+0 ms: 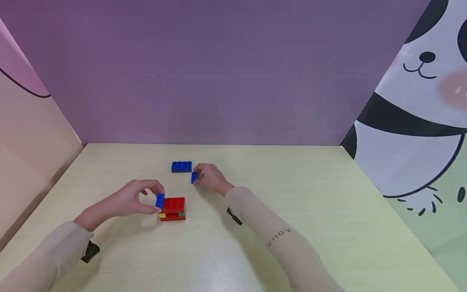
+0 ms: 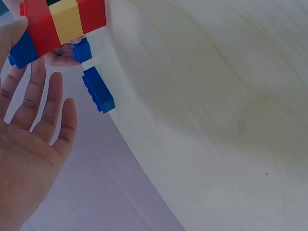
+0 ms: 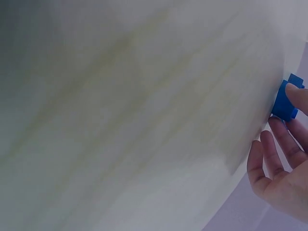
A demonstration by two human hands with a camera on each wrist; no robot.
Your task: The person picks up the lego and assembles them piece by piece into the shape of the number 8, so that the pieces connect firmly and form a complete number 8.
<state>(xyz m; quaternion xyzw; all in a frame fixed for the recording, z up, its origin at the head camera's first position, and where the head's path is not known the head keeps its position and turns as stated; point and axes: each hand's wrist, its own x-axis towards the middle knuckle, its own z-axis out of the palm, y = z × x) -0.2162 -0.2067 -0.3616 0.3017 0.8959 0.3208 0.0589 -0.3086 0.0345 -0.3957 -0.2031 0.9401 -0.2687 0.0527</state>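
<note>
Both hands are seen well apart over the table [image 1: 328,227]. By the left hand [image 1: 135,198] a small blue brick [image 1: 159,201] is gripped between thumb and finger, at the left end of the top of a stack [image 1: 176,205]; whether it is fully pressed on cannot be told. The stack is made up of a red brick below, a yellow piece [image 1: 162,215] and a green piece [image 1: 181,214] in the middle, and a red brick above. By the right hand [image 1: 213,177] a second blue brick [image 1: 193,177] is pinched, farther off and to the right of the stack; whether it is raised cannot be told. Just beside it, on the far left, a long blue brick [image 1: 181,166] is laid nearest the far edge, where the table is met by a purple wall [image 1: 219,73]. Ample room is left between the right hand and the right edge, and the stack is set well in from the left edge
</note>
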